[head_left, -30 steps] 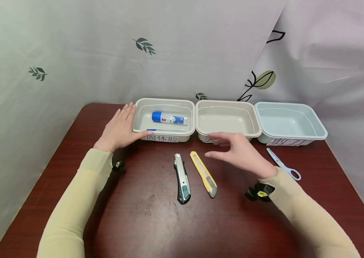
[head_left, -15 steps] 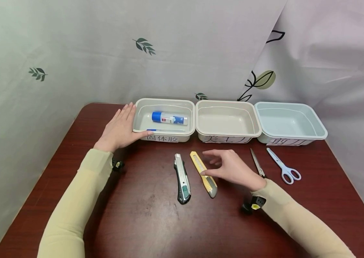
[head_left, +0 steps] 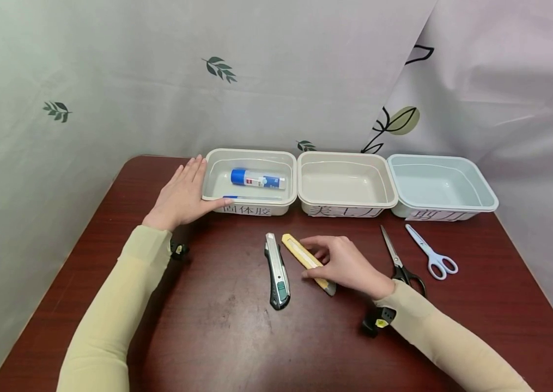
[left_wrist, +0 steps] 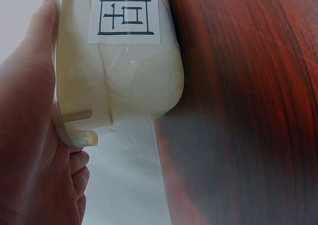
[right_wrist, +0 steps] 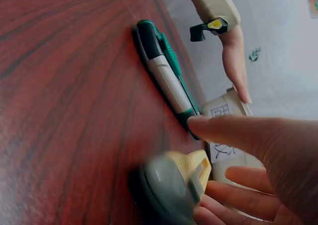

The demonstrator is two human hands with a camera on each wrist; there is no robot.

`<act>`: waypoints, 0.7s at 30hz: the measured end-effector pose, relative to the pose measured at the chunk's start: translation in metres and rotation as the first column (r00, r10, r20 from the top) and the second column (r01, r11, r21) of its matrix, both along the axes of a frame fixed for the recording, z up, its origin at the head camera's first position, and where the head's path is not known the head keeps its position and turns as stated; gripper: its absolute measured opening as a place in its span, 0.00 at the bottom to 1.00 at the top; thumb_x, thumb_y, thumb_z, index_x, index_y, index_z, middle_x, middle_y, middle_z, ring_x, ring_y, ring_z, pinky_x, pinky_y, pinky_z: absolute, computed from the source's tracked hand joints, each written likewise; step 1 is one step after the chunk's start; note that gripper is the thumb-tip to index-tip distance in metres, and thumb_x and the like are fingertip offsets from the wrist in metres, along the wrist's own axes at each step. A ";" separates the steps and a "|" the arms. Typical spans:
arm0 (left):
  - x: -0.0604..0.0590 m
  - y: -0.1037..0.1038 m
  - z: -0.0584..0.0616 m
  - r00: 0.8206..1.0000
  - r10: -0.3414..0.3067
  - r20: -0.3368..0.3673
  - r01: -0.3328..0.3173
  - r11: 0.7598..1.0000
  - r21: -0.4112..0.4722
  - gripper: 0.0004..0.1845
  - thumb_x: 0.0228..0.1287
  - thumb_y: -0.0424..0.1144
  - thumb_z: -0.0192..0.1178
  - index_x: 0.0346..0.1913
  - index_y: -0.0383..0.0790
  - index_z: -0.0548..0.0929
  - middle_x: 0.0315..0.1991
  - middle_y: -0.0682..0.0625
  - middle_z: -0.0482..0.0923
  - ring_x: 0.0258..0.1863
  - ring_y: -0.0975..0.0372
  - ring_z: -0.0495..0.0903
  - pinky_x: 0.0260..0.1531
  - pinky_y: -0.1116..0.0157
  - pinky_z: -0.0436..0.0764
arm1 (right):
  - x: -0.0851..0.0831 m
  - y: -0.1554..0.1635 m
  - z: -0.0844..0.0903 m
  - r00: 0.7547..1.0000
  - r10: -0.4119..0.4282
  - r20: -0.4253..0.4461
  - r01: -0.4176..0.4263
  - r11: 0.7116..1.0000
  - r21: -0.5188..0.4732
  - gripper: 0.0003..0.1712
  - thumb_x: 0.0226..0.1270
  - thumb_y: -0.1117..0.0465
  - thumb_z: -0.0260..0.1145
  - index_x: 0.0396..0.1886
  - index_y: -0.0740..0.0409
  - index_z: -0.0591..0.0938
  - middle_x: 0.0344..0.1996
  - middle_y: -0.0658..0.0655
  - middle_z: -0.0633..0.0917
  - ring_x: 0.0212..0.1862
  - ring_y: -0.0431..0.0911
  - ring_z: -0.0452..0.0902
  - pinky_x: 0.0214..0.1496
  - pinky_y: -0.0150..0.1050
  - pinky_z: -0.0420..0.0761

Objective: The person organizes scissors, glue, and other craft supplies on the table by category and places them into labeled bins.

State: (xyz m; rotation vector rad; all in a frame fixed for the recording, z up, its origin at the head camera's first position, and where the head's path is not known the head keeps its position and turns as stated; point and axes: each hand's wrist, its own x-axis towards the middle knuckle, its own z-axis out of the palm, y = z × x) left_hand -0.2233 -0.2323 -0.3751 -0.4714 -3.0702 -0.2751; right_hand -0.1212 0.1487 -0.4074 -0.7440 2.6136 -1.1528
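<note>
My left hand (head_left: pixel 180 197) lies with straight fingers along the left end of the left box (head_left: pixel 283 206), thumb on its front rim. In the left wrist view the hand (left_wrist: pixel 30 120) runs along the rim of that labelled box (left_wrist: pixel 139 81). My right hand (head_left: pixel 347 264) grips a yellow utility knife (head_left: pixel 298 251) from its right side, thumb near, fingers beyond it. In the right wrist view the knife's grey end (right_wrist: pixel 169 185) is blurred and close to the camera. A silver and black utility knife (head_left: pixel 277 272) lies just left of it on the table.
A glue stick (head_left: pixel 256 179) and a thin blue-ended item (head_left: pixel 251 197) lie in the left box. A beige middle box (head_left: pixel 350 207) and a pale blue right box (head_left: pixel 443 209) stand beside it. Black-handled scissors (head_left: pixel 396 256) and light blue scissors (head_left: pixel 430 253) lie at right.
My right hand has come down and toward me from the middle box to the yellow utility knife and taken hold of it. The knife has turned slightly. My left hand has stayed still.
</note>
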 end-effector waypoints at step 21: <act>0.001 0.000 0.002 1.000 -0.006 0.000 0.006 1.000 -0.005 0.66 0.60 0.79 0.51 0.80 0.27 0.44 0.80 0.33 0.42 0.80 0.46 0.40 0.77 0.51 0.39 | -0.003 -0.001 0.000 0.985 -0.010 -0.172 0.047 0.976 0.212 0.22 0.43 0.63 0.80 0.44 0.54 0.91 0.26 0.42 0.81 0.27 0.35 0.77 0.29 0.35 0.76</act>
